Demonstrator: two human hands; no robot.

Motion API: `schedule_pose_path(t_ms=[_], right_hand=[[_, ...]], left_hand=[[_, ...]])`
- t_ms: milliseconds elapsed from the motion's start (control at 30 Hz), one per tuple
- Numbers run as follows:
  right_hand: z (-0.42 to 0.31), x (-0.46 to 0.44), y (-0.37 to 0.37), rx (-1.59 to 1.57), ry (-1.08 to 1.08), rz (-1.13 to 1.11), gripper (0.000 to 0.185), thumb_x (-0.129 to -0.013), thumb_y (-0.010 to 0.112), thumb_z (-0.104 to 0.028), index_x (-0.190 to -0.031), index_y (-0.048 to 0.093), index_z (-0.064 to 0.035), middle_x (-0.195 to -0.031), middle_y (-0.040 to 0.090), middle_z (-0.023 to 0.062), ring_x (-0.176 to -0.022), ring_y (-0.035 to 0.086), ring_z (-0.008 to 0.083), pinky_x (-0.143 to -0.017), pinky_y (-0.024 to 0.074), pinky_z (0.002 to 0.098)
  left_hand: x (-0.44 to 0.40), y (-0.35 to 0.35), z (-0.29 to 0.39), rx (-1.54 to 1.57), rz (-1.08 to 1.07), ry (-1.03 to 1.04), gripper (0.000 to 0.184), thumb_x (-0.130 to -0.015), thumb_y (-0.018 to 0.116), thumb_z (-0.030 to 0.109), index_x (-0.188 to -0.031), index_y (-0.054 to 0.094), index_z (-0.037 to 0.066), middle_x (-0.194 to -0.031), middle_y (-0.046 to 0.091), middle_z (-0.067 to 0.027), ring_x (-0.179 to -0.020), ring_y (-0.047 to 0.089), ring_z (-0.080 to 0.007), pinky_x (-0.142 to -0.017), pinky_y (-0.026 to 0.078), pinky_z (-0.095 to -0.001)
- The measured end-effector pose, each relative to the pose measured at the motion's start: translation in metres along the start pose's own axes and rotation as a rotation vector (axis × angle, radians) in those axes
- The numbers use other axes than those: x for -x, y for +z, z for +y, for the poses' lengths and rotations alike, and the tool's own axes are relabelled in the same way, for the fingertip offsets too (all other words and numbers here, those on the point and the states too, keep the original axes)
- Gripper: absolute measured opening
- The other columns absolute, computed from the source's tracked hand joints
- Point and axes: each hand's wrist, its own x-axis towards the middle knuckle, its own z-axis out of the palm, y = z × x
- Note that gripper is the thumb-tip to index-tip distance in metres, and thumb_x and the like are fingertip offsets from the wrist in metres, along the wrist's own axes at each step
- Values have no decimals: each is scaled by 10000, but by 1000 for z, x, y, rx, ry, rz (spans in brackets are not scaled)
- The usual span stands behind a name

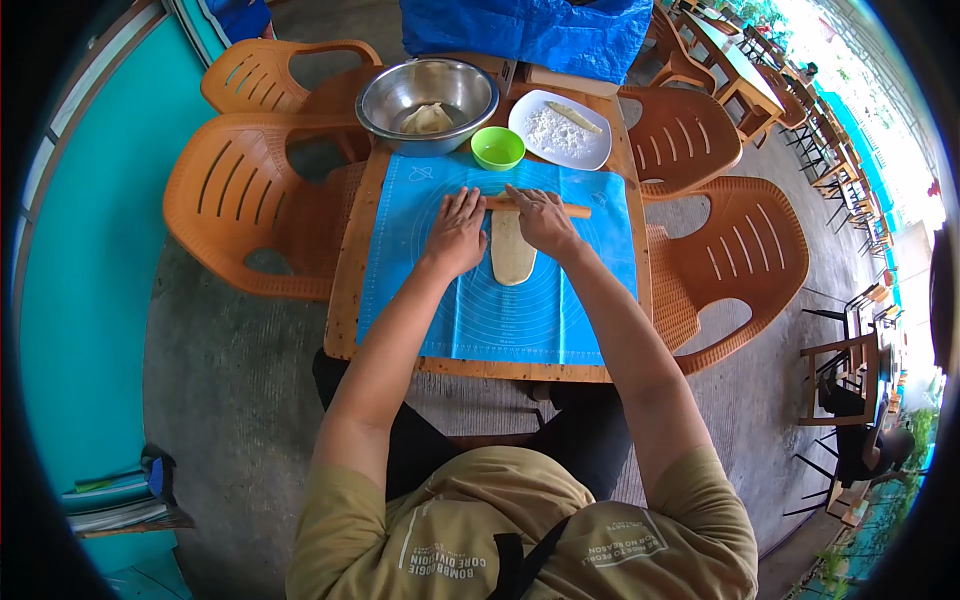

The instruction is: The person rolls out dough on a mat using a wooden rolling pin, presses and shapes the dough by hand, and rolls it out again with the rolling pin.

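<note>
A wooden rolling pin (575, 210) lies crosswise over the far part of a long, flattened strip of pale dough (513, 252). My left hand (458, 232) is over the pin's left end, fingers laid across it and holding it. Right of the dough's middle, my right hand (545, 222) grips the pin with its fingers bent over the wood. The dough's far end is partly hidden by the pin and my right hand. Beneath everything spreads a blue mat (410, 310) printed with circles and a ruler edge.
Behind the mat stand a metal bowl (375, 118) with a dough lump (427, 119), a small green bowl (497, 149) and a white plate (598, 152) with flour and a dough piece. Orange chairs (240, 190) flank the wooden table (345, 290). A blue plastic sheet (530, 28) hangs at the far end.
</note>
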Motion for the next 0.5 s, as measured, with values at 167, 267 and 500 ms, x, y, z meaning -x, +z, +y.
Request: schedule_pose_path(t_ms=[167, 267, 500], right_hand=[[-2, 25, -14, 35, 155, 14, 555, -992, 466, -75, -1540, 558, -73, -1555, 584, 155, -1475, 512, 327, -1269, 314, 523], [9, 42, -8, 124, 127, -34, 585, -1013, 453, -102, -1596, 487, -78, -1649, 482, 149, -1552, 414, 348, -1317, 248, 522], [-4, 52, -5, 167, 140, -8, 599, -1014, 446, -56, -1612, 461, -82, -1662, 470, 141, -1565, 392, 361, -1305, 268, 543]], left_hand=[[16, 4, 0, -16, 128, 53, 612, -1012, 602, 208, -1562, 477, -28, -1691, 404, -156, -1596, 316, -327, -1328, 194, -547], [19, 3, 1, 13, 158, 70, 574, -998, 624, 192, -1514, 525, -39, -1644, 462, -172, -1558, 369, -347, -1318, 224, -541], [-4, 1, 10, 83, 168, -24, 560, -1113, 448, 282, -1578, 457, -31, -1668, 414, -235, -1579, 350, -358, -1332, 210, -496]])
